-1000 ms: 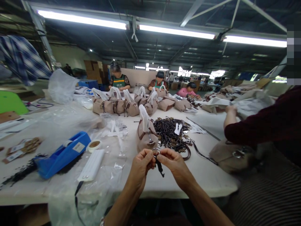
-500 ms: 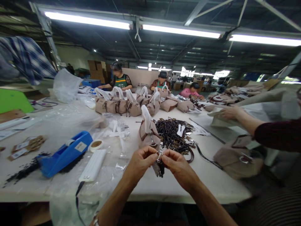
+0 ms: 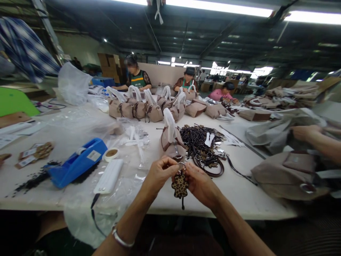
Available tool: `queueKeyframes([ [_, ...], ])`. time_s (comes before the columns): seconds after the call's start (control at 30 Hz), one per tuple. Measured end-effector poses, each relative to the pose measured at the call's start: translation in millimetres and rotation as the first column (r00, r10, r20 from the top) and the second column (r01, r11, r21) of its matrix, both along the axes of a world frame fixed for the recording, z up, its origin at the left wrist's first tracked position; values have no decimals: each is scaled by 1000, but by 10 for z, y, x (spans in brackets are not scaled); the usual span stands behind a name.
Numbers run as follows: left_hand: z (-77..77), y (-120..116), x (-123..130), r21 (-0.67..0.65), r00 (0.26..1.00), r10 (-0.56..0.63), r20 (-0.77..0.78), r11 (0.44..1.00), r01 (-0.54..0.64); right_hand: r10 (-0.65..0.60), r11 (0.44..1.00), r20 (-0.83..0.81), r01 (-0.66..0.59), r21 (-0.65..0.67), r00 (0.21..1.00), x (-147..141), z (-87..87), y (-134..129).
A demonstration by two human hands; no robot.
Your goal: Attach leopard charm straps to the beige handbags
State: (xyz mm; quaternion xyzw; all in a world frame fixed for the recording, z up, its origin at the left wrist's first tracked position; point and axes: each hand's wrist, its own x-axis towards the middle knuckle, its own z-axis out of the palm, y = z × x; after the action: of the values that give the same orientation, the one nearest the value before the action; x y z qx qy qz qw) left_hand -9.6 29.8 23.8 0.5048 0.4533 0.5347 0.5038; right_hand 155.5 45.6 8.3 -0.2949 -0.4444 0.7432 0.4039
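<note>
Between my two hands hangs a leopard-print bear-shaped keychain [image 3: 180,185], its metal ring uppermost and a short black cord below it. My left hand [image 3: 163,174] pinches the ring from the left side. Fingers of my right hand [image 3: 198,180] are closed at the ring's right side, partly hiding it. Just beyond stands a small taupe handbag [image 3: 165,147] with its handles wrapped in white. To its right lies a heap of black braided cords and charms [image 3: 200,140], with a brown strap loop [image 3: 221,170] at its near edge.
Left are a blue tape dispenser [image 3: 77,163], a tape roll [image 3: 111,154] and a white power strip [image 3: 109,176]. Several wrapped-handle handbags [image 3: 121,108] stand farther back. A co-worker's hand [image 3: 306,133] works by a larger bag [image 3: 285,172] at right. Other people sit across the table.
The keychain has turned, so its leopard-print face now shows. My head view has tilted downward. The co-worker's hand at right has moved right and lower with the pale bag material.
</note>
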Motion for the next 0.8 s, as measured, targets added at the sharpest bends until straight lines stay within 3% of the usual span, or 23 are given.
queueKeyframes([
  [0.3,-154,109,-2,-89,992,38,118,996,-27,32,984,-124,-53,-168,992,-60,-45,89],
  [0.47,-223,129,-13,-106,985,23,170,994,-5,-107,991,-12,105,-77,994,-127,-96,116],
  [0.57,-188,231,-151,-21,997,73,28,997,-72,-180,984,91,179,17,979,-160,-93,164],
  [0.67,-109,481,-352,162,940,271,-210,957,-239,-181,983,121,180,18,976,-210,-23,227],
  [0.73,-46,698,-463,242,886,319,-336,938,-246,-182,983,97,183,-5,979,-265,35,266],
  [0.8,18,901,-534,240,863,264,-431,955,-173,-191,981,71,193,-26,979,-332,78,296],
])
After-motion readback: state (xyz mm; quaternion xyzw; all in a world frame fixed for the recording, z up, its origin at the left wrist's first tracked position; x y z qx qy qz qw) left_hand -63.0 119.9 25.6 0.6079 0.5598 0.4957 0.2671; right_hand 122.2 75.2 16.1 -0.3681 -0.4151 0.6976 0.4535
